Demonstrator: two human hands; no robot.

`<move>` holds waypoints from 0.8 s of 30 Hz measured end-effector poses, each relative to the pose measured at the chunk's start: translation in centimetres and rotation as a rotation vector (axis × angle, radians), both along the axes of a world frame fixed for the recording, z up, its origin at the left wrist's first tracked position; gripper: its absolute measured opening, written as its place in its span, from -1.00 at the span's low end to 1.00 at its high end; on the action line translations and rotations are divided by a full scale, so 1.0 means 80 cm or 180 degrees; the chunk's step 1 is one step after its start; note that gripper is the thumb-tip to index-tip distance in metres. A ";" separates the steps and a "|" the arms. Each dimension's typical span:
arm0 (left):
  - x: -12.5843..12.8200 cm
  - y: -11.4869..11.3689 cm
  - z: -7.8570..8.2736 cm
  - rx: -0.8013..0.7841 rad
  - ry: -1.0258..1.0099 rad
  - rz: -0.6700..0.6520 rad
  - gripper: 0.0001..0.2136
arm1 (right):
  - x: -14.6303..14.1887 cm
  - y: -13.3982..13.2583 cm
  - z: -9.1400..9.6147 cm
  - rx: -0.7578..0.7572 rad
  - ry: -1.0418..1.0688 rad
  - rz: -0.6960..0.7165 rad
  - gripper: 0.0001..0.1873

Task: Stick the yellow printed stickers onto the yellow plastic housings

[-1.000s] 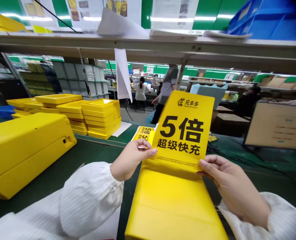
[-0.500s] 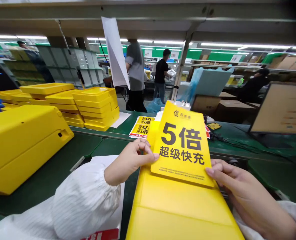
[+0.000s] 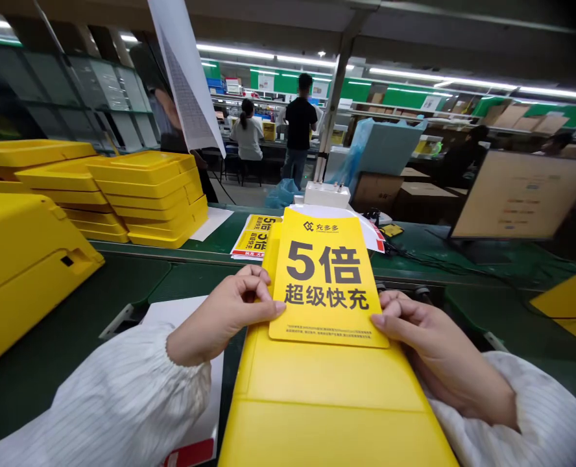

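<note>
A yellow printed card (image 3: 324,275) with black "5倍 超级快充" lettering lies almost flat on a long yellow plastic case (image 3: 327,402). My left hand (image 3: 229,311) pinches the card's left edge, thumb on its front. My right hand (image 3: 414,344) grips its right edge near the lower corner. Beyond the card, a small pile of matching printed leaflets (image 3: 255,237) sits on the green bench (image 3: 205,279). The card hides the upper part of the case.
Stacked yellow lids (image 3: 146,194) and a yellow case (image 3: 25,259) stand to the left. A white sheet (image 3: 185,363) lies under my left forearm. A white box (image 3: 327,194) sits behind the card, a monitor (image 3: 521,194) stands right, and co-workers are further back.
The card has tipped down from a raised slant to lie nearly flat on the yellow case. Both hands stay on its edges. The view has swung slightly, moving the scene left.
</note>
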State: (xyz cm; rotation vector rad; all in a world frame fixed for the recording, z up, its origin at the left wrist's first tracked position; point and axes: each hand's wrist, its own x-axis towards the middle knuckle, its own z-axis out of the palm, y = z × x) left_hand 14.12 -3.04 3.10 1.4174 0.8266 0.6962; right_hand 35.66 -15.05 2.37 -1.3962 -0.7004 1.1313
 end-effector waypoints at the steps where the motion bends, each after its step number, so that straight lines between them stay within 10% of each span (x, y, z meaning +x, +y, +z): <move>1: -0.001 0.000 0.000 0.0007 0.0010 -0.0004 -0.72 | 0.000 0.000 0.000 -0.0018 0.0032 -0.0005 -0.65; 24: -0.002 -0.001 -0.002 0.0077 -0.0117 -0.0043 -0.76 | 0.000 0.003 0.000 -0.0314 0.0344 -0.0007 -0.64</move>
